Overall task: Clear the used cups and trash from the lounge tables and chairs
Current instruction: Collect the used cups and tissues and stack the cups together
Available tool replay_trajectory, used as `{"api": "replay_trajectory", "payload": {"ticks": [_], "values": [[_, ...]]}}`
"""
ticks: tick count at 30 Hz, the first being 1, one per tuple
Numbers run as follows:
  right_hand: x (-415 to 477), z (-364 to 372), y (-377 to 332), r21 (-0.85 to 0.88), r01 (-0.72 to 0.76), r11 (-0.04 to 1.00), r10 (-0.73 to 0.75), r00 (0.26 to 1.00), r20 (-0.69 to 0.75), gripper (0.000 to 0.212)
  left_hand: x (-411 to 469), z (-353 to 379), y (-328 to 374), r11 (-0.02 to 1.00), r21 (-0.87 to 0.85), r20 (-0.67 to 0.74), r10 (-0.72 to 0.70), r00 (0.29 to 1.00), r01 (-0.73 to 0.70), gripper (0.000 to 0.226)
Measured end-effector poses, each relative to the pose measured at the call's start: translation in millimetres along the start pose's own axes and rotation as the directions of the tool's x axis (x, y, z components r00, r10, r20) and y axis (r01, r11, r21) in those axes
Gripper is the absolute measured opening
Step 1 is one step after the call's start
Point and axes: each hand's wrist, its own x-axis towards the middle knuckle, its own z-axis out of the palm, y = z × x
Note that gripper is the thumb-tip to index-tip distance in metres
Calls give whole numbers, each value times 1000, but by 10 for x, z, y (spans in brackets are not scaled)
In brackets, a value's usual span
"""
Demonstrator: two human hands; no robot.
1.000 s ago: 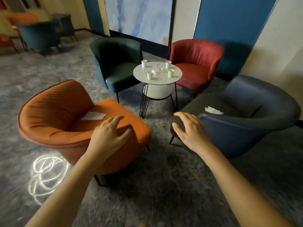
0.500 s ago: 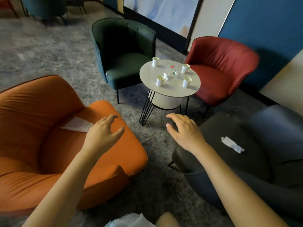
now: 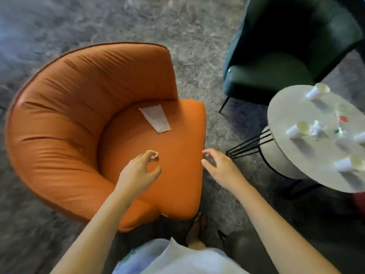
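- An orange armchair [image 3: 65, 123] takes the left half of the view and stands on a grey carpet floor [image 3: 197, 46].
- A flat white napkin [image 3: 156, 118] lies on the seat of this chair, close to the backrest, with no hand on it.
- The left hand [image 3: 140, 173] hovers over the front part of the orange seat, nearer to the person than the napkin. Its grip is apart: the fingers are loosely curled, the thumb stands away from them, and nothing is held.
- The right hand [image 3: 219, 167] hovers just at the front right corner of the same seat. Its grip is also apart, with relaxed, slightly bent fingers that hold nothing.
- Below the hands, at the bottom edge, a bare foot [image 3: 197, 230] and some pale cloth of the person's clothes are visible.
- A dark green armchair [image 3: 276, 76] stands at the top right, behind the round table.
- The round pale worktop [image 3: 286, 115] on thin black legs is at the right edge, well apart from both hands.
- Three white paper cups show plainly on it: the far cup [image 3: 318, 91], the middle cup [image 3: 298, 129] and the near cup [image 3: 349, 165]. This part is blurred, so I cannot tell if there are more cups.
- A crumpled white tissue [image 3: 318, 128] lies just beside the middle cup, and a small red scrap [image 3: 343, 118] lies further right.
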Motion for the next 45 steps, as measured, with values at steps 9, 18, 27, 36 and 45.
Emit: {"api": "replay_trajectory", "payload": {"ticks": [9,18,27,36,45], "values": [[766,299,8,72,94,993,-111,947,300,33,-113,242,-278,883,-308,-57,-388,920,353,43],[1377,174,-267,104,151,983,-175,944,280,37,412,123,-284,824,-433,-141,-464,875,367,44],[2855,578,-263,112,147,983,-183,851,493,41,1409,665,-551,448,-732,-47,-785,618,513,41],[3693,1722,349,142,-34,989,-70,746,663,51,2074,1888,-1041,-87,-849,257,-929,264,521,40],[4278,1985,532,275,55,960,-118,969,218,48,2558,2326,-1181,42,-793,1,-998,69,608,59]]}}
